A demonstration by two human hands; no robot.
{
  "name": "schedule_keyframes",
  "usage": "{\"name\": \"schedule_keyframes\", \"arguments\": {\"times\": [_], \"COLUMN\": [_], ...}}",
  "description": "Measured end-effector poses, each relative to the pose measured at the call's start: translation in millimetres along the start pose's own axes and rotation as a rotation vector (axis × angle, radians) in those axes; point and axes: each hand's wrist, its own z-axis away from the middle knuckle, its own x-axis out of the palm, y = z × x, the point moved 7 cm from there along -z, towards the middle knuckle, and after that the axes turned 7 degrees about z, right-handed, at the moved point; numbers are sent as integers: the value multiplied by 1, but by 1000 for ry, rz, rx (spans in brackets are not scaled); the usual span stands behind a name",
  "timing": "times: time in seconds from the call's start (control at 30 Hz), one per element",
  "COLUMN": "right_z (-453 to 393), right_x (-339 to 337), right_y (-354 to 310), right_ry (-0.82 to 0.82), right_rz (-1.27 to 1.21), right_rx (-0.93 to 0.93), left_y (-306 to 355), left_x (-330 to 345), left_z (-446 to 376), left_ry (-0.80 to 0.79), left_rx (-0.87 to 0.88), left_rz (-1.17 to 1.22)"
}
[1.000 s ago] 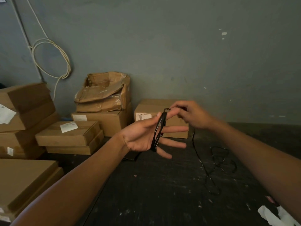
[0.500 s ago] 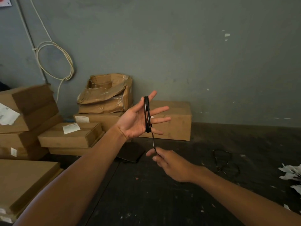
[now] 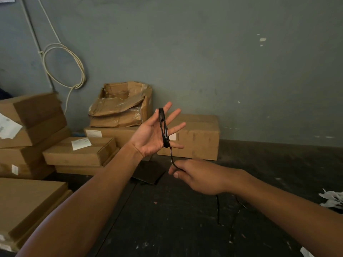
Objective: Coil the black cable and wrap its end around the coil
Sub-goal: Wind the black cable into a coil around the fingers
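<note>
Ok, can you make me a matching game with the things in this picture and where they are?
Things:
1. black cable
2. white cable loop
3. torn cardboard box
4. right hand

Places:
A. hanging on the wall
B. looped around the left hand's fingers
C. on top of another box
D. below the left hand, pinching the cable

Pairs: 1-B, 2-A, 3-C, 4-D

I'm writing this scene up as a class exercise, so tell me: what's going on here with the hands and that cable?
A person is winding a black cable into a coil around the spread fingers of the open left hand. The right hand, lower down, pinches the cable's free run, which leads up to the coil. More slack trails behind the right arm onto the dark floor, so coiling isn't finished and the end isn't wrapped yet. Cardboard boxes line the wall.
</note>
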Motion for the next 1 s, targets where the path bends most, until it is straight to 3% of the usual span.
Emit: {"name": "schedule_keyframes", "arguments": {"times": [0.23, 0.4, 0.63, 1.0], "right_z": [-10, -12, -7, -14], "right_x": [11, 10, -48, -114], "right_y": [21, 22, 2, 31], "right_ry": [-56, -74, 84, 348], "right_rz": [151, 150, 223, 414], "right_rx": [83, 90, -2, 35], "left_y": [10, 8, -19, -73], "left_x": [13, 12, -20, -1], "left_z": [-8, -12, -5, 15], "left_ry": [-15, 8, 106, -152], "left_rx": [118, 106, -60, -391], "left_rz": [125, 79, -146, -221]}}
